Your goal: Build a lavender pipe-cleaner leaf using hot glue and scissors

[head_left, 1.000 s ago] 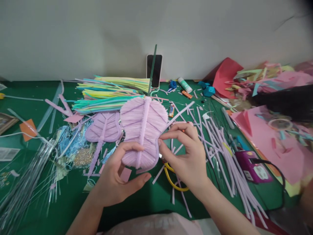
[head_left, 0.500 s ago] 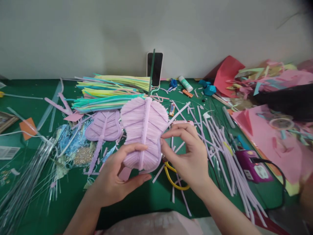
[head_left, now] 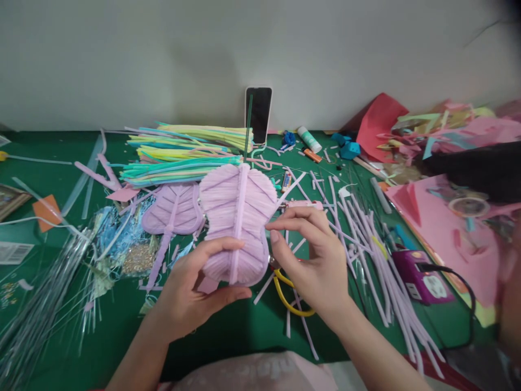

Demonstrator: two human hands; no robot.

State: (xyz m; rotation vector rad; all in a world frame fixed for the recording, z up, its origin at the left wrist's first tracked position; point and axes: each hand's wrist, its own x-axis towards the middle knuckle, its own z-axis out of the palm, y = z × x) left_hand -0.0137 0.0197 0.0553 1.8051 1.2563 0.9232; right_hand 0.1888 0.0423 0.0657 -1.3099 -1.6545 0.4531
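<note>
Your left hand (head_left: 195, 282) grips the lilac panel (head_left: 220, 198) at its lower left, forefinger laid across the front and thumb stretched beneath the lower edge. The panel, waisted and finely ribbed, stands between your two hands; a raised midrib (head_left: 239, 217) runs down its centre, and the left fingertip reaches it. A thin green stem (head_left: 248, 136) projects from the panel's top, away from your grip and in front of a phone (head_left: 262, 111).

Your right hand (head_left: 317, 255) is at the panel's right edge, with thumb and forefinger narrowly spaced at the waist; you cannot tell whether they pinch the edging. A loose lilac strip (head_left: 292, 189) slants up and outward from just above these fingertips.

Below the right fingertips, partly covered by your hand, lie scissors with a yellow handle (head_left: 280, 296). To the right of that hand lie loose lilac lengths (head_left: 380, 266), and past them a purple device (head_left: 407, 266) with a black cable. Beyond your left grip lies a second lilac panel (head_left: 163, 209); farther off is a bundle of coloured stems (head_left: 183, 155). All rest on a green tabletop (head_left: 228, 336).
</note>
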